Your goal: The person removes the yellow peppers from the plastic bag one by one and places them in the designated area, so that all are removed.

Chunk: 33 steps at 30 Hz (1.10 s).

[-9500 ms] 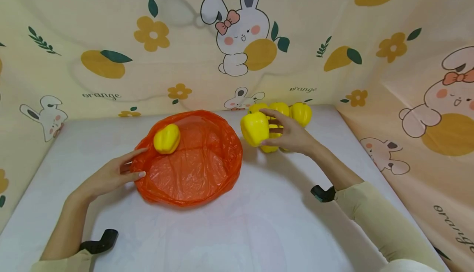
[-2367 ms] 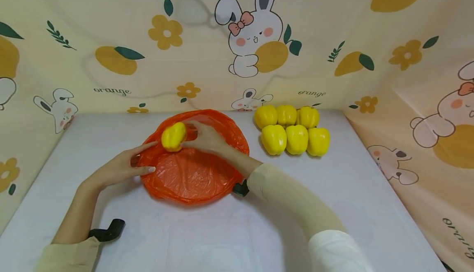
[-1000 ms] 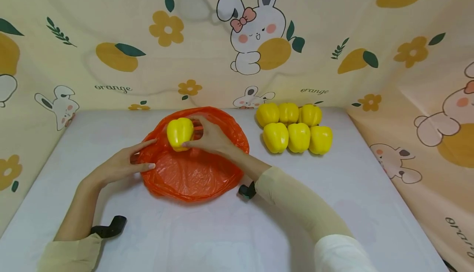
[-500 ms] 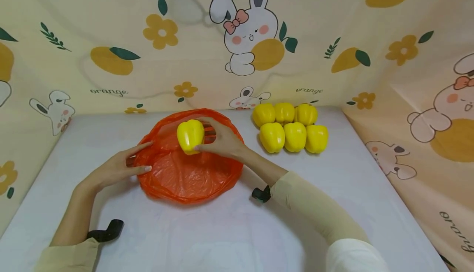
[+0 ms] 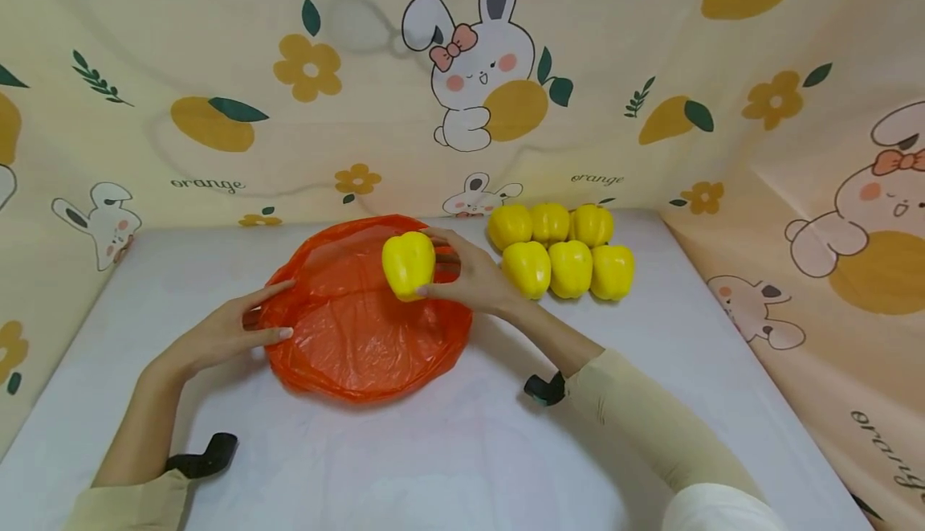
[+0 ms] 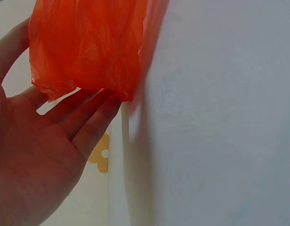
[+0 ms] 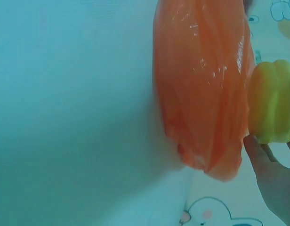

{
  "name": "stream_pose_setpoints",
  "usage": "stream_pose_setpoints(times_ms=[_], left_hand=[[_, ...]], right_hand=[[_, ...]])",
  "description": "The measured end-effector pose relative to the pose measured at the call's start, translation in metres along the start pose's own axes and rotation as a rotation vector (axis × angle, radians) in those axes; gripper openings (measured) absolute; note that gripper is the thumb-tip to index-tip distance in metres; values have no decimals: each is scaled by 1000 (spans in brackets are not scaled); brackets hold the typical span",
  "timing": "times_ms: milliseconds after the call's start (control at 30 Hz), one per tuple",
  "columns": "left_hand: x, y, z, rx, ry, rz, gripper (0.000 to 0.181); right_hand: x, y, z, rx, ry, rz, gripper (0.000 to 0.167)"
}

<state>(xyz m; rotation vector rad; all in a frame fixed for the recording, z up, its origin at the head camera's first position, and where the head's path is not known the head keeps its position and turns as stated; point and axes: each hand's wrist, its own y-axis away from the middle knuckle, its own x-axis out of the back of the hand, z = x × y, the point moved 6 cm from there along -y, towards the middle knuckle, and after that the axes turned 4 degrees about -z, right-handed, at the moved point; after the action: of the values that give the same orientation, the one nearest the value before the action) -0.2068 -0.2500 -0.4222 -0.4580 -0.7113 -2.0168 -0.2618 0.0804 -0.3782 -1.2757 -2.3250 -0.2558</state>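
In the head view, my right hand (image 5: 477, 274) grips a yellow bell pepper (image 5: 408, 266) between thumb and fingers, over the right part of the red plastic bag (image 5: 368, 354). The right wrist view shows the pepper (image 7: 272, 101) held beside the bag's outer wall (image 7: 201, 84). The bag lies with its mouth wide and rim rolled into a ring; no pepper shows on its floor. My left hand (image 5: 224, 330) touches the bag's left rim with spread, fairly straight fingers and thumb. In the left wrist view, the bag (image 6: 88, 47) hides the fingertips.
Several yellow bell peppers (image 5: 571, 270) stand in two rows at the back right of the white table (image 5: 433, 459), just right of the bag. A patterned cloth (image 5: 289, 145) rises behind and along the right side. Black wrist mounts (image 5: 209, 457) sit on both forearms.
Over the last couple of seconds my right hand has carried the pepper from the bag's left interior rightward. Earlier, a pepper lay in the bag's left part. The left hand has stayed at the rim.
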Motion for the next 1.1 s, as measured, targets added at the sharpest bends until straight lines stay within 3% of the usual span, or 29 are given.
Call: stream_pose_setpoints(times_ms=[200, 467, 933, 1100], left_hand=[[-1, 1, -2, 3, -1, 8, 80], [-6, 2, 1, -30, -1, 16, 79], [-4, -4, 4, 10, -9, 4, 81], [-4, -5, 4, 7, -6, 0, 81]], right_hand=[[13, 9, 2, 15, -13, 20, 83], [32, 29, 10, -53, 5, 68, 85], [64, 68, 21, -52, 34, 144, 84], [72, 80, 25, -42, -6, 154, 84]])
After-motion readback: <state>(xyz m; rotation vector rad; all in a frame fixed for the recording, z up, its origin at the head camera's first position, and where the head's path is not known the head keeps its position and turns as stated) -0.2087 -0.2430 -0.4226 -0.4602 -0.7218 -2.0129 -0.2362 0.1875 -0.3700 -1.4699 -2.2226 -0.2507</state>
